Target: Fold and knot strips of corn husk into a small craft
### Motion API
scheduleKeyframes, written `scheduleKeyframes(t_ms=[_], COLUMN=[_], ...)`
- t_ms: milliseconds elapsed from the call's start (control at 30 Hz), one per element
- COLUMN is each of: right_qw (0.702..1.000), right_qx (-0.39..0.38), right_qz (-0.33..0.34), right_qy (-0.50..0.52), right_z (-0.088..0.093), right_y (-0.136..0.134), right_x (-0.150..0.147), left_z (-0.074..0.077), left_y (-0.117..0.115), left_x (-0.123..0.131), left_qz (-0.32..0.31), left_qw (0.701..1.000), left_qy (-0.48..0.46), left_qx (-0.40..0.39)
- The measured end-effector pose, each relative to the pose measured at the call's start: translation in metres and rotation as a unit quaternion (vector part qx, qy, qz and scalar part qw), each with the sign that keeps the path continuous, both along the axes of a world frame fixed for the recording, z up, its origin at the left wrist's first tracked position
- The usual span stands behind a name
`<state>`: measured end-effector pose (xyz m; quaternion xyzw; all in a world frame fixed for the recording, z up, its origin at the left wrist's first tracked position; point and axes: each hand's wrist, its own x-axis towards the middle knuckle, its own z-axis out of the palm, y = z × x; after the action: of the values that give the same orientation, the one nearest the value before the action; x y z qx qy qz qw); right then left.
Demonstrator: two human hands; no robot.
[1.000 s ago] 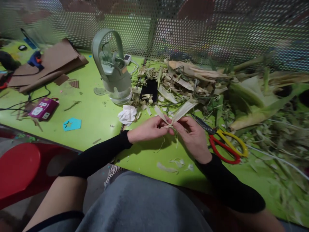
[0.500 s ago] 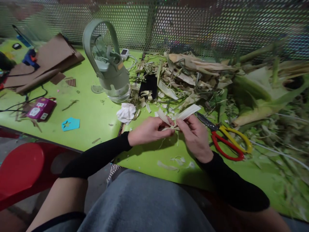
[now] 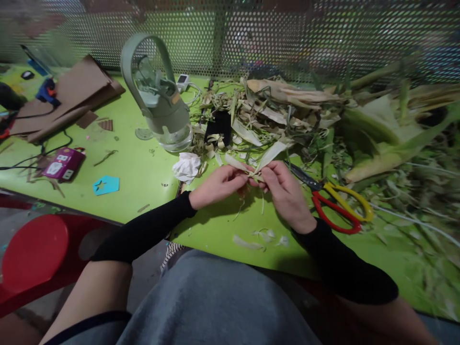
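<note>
Hands (image 3: 289, 199) pinch flat, pale, tapering husk strips (image 3: 272, 154).

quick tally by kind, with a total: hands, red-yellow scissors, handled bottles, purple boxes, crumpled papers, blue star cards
Hands: 2
Scissors: 1
Bottle: 1
Purple box: 1
Crumpled paper: 1
Blue card: 1
Total: 7
</note>
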<state>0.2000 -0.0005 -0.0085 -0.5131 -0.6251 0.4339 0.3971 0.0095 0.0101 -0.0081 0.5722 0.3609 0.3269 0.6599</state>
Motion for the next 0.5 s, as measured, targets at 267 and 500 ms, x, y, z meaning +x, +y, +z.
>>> scheduleKeyframes(t_ms=[267, 500], right_qw=[0.997, 0.999], right_qx=[0.069, 0.051], right_qz=[-0.004, 0.001], right_qy=[-0.026, -0.001], right_z=[-0.001, -0.005], right_y=[-0.004, -0.001], right_x=[-0.003, -0.005], left_z=[0.002, -0.007], left_y=[0.004, 0.013], left_x=[-0.002, 0.000], left_qz=[0.080, 0.115], left_qw=[0.996, 0.975], left_qy=[-0.049, -0.140], left_qx=[0.011, -0.125])
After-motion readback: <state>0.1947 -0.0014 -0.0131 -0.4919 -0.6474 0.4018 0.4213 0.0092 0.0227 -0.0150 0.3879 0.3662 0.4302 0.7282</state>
